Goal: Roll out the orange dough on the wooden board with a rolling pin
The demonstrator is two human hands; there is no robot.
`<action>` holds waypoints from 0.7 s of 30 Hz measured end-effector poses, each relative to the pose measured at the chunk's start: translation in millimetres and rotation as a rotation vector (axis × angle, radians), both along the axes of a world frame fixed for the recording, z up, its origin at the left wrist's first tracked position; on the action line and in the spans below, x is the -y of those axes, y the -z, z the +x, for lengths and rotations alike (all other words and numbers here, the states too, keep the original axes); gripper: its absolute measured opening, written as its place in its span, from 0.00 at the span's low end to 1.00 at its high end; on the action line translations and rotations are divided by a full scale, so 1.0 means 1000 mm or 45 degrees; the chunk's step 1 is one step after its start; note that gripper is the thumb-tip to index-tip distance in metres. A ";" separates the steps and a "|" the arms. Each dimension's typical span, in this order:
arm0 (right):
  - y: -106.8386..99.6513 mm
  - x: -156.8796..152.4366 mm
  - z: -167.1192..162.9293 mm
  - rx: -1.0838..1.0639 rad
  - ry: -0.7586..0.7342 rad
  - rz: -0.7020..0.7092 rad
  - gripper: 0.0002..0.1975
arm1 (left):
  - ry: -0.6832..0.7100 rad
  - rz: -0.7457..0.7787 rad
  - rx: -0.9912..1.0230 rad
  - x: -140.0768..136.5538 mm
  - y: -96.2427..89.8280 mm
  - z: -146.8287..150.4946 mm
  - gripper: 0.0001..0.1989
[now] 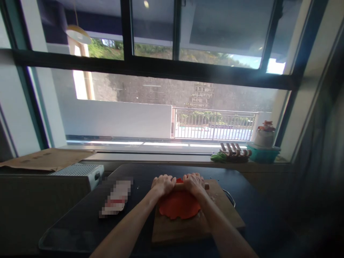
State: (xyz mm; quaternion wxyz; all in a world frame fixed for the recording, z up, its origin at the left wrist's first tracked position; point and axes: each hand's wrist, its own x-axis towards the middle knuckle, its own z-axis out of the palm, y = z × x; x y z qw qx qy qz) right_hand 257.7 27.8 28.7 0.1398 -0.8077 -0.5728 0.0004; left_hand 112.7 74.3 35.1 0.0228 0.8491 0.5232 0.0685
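A flattened sheet of orange-red dough (179, 206) with an uneven edge lies on a wooden board (174, 229). Across its far part rests a wooden rolling pin (180, 186), gripped at both sides. My left hand (164, 183) wraps over the pin's left end, hiding that end. On the right, my right hand (194, 181) is closed over the pin, and its tip sticks out past the fingers. A bit of dough shows beyond the pin between the hands. Pale flour-like traces mark the board at the right.
A blurred-out white and red packet (116, 199) lies left on the dark table (80, 225). A metal handle (229, 197) curves out by the board's right edge. On the windowsill stand a brown rack (235, 152) and a teal box (263, 153). Brown paper (45, 157) covers a white unit at left.
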 end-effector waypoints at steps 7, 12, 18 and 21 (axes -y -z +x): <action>0.010 0.031 -0.010 0.070 -0.061 0.158 0.21 | 0.081 0.133 0.030 0.031 0.002 -0.013 0.27; 0.008 0.030 -0.011 0.064 -0.053 0.126 0.20 | 0.075 0.137 0.054 0.030 0.003 -0.014 0.25; -0.004 0.015 -0.007 0.053 -0.063 -0.061 0.22 | 0.036 0.071 0.053 0.013 0.002 -0.007 0.26; -0.007 0.005 -0.004 0.021 -0.038 -0.100 0.24 | 0.017 0.016 0.040 0.003 0.000 -0.003 0.26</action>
